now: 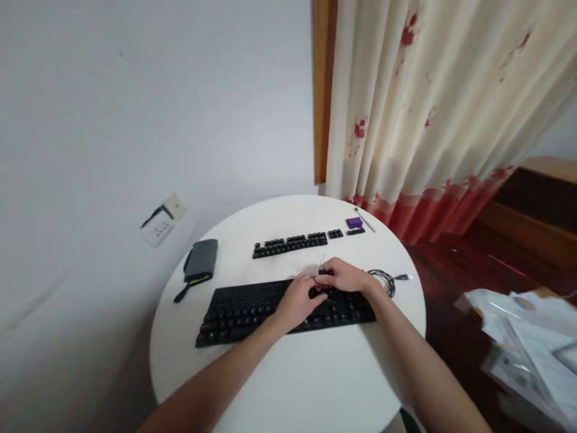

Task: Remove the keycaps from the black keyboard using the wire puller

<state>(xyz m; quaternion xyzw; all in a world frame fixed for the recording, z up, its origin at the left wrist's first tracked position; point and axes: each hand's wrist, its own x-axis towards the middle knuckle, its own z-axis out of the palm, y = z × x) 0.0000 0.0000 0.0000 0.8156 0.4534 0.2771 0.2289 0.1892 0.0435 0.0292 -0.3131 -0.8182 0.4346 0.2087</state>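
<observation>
A black keyboard [252, 310] lies at a slant across the white round table, its near rows carrying keycaps and its far rows looking flatter. Over its right part my two hands meet. My right hand [345, 275] is closed on a small dark tool with thin wire prongs [321, 260] pointing up. My left hand [297, 300] curls against the right fingertips, thumb and fingers bent inward; whatever lies between them is hidden. Behind the keyboard, loose black keycaps [291, 245] are laid out in rows, with smaller groups to the right.
A grey pouch [201, 260] sits at the table's left edge. At the back right are a purple item [354, 223] and a thin brush [365, 220]. A coiled black cable [384, 280] lies right of the keyboard. Wall and curtain [383, 120] border the white table [288, 385].
</observation>
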